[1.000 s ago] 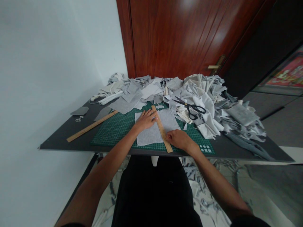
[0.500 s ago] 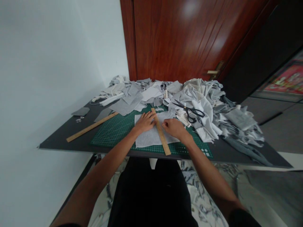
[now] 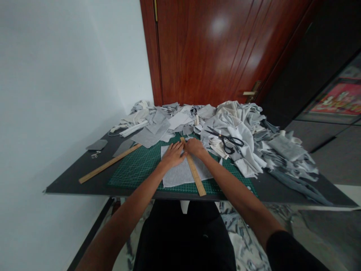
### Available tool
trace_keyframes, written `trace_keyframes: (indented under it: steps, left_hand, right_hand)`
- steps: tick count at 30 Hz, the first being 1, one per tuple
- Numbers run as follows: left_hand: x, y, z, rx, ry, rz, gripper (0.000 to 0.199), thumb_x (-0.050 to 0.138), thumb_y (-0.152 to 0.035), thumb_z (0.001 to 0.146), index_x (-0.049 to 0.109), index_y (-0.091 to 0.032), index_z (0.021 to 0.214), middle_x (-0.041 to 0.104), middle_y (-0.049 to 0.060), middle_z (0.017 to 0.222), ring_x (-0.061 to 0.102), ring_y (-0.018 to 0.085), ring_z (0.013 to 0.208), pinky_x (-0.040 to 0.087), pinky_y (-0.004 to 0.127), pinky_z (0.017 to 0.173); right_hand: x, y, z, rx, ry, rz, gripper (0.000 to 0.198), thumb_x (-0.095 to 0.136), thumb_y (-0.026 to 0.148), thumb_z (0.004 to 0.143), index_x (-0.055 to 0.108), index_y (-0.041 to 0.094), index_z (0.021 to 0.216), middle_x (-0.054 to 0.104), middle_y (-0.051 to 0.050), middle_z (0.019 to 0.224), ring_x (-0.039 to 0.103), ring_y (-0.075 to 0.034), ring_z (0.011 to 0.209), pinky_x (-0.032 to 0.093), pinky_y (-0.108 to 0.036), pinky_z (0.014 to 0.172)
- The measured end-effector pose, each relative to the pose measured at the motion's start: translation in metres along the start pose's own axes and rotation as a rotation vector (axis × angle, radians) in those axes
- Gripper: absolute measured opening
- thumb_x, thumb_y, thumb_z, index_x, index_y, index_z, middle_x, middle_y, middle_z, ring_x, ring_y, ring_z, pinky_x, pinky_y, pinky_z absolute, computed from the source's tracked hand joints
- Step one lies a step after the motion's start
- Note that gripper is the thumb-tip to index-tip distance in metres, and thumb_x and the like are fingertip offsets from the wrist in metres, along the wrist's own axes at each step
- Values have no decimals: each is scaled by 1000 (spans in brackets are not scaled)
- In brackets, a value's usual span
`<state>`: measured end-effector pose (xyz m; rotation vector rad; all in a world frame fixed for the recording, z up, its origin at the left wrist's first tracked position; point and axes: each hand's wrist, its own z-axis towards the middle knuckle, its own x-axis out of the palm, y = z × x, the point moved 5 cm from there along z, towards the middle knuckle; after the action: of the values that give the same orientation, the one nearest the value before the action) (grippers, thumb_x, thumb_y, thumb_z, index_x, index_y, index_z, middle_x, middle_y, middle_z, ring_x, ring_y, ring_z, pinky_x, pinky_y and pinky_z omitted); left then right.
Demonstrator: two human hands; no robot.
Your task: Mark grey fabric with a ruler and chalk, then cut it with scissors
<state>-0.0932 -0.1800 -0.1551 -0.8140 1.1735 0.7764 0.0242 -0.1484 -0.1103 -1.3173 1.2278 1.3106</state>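
A piece of light grey cloth [image 3: 172, 177] lies on the green cutting mat [image 3: 132, 165], with a wooden ruler [image 3: 195, 174] slanting across it. My left hand [image 3: 174, 154] is spread flat on the cloth, its thumb side against the ruler's left edge near the far end. My right hand [image 3: 195, 146] is closed, with the fingers curled down beside the ruler's far end. Whatever it grips is hidden under the fingers. Black-handled scissors [image 3: 227, 139] lie to the right on a heap of fabric.
Grey and white fabric scraps [image 3: 153, 130] cover the back of the dark table [image 3: 70, 180]. A larger cloth heap [image 3: 245, 124] fills the right side. A second wooden ruler [image 3: 109, 162] lies at the left. A wooden door [image 3: 208, 52] stands behind.
My right hand has moved away from me and left, from beside the ruler's middle to its far end. My left hand stays flat on the cloth. The view has tilted slightly upward.
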Motion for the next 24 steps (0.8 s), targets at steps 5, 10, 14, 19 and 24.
trace_keyframes:
  steps: [5,10,14,19,24]
  left_hand:
    - [0,1,1,0,-6,8,63,36,-45,107,39,-11,160,39,17,168,32,30,159,21,49,132]
    - [0,0,0,-1,-8,20,64,36,-44,107,39,-10,161,38,17,169,32,31,159,22,50,131]
    - [2,0,1,9,-9,13,62,36,-43,107,37,-15,163,35,15,171,30,30,160,22,52,131]
    - [5,2,3,3,-9,1,61,36,-42,107,38,-18,163,36,12,170,29,29,160,20,51,132]
    - [4,1,2,-1,-8,-3,62,35,-43,107,39,-16,162,34,13,171,29,29,160,20,51,132]
  right_hand:
    - [-2,4,11,-18,-2,-13,45,39,32,111,70,7,131,71,-24,131,70,-25,124,54,-29,97]
    - [-4,4,7,-39,-17,-26,46,34,30,112,69,6,132,70,-26,132,69,-26,125,54,-30,98]
    - [-3,0,-7,-99,2,-54,48,34,32,112,72,9,130,72,-24,130,68,-28,127,54,-34,100]
    - [-2,-5,-36,-155,45,-88,44,40,31,110,72,9,129,72,-23,130,68,-31,126,54,-37,100]
    - [0,-13,-74,-150,78,-92,49,33,33,111,75,10,123,75,-22,122,72,-29,118,54,-33,95]
